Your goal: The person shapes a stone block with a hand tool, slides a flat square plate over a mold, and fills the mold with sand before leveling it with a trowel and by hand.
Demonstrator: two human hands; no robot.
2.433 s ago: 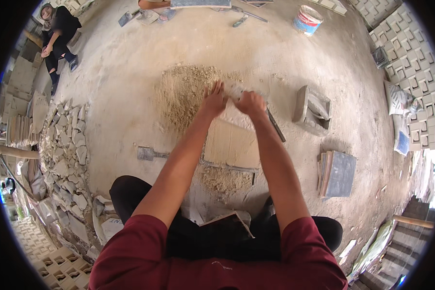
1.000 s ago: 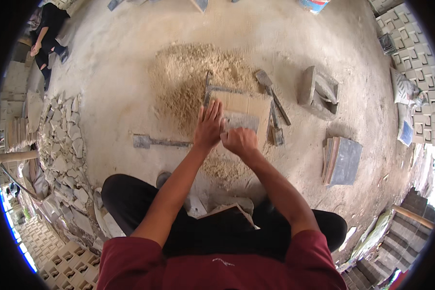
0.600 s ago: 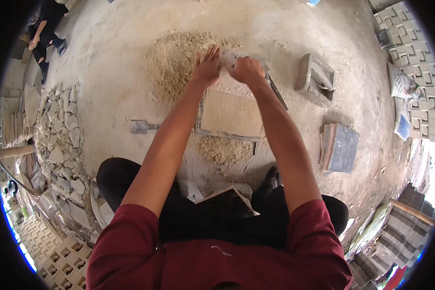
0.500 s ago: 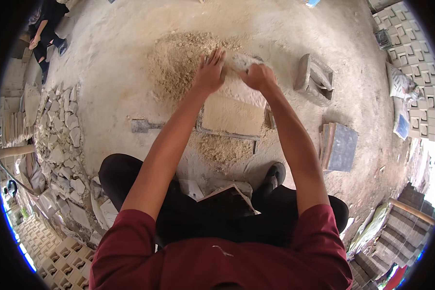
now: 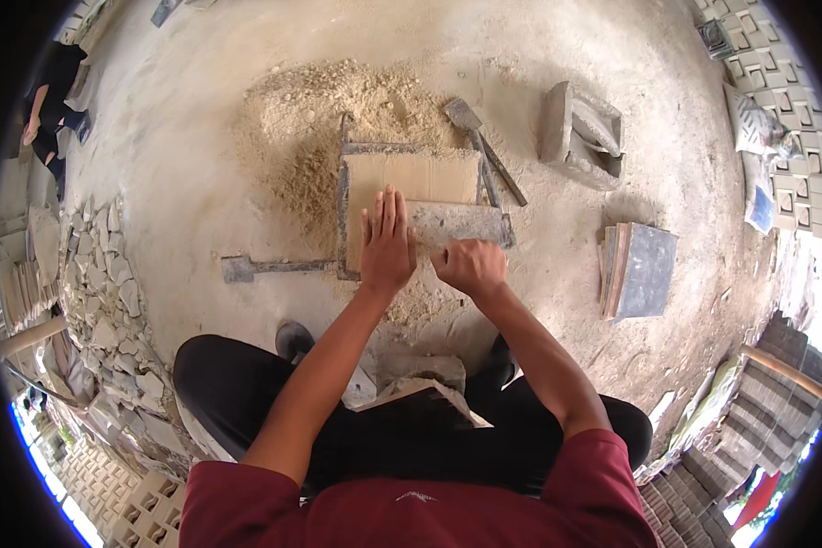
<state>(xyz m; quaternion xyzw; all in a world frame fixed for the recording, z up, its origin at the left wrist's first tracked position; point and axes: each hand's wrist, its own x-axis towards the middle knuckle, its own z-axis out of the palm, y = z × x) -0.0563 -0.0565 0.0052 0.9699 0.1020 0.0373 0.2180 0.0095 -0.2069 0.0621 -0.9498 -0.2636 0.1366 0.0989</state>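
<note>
Left hand (image 5: 389,248) flat, right hand (image 5: 472,267) gripping trowel (image 5: 457,222) — pale shirt print (image 5: 416,498) illegible

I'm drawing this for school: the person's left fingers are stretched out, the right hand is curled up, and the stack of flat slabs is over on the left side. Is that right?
Not quite: the stack of flat slabs is over on the right side, as the head view shows. The left hand does have its fingers stretched out, and the right hand is curled up.
</note>
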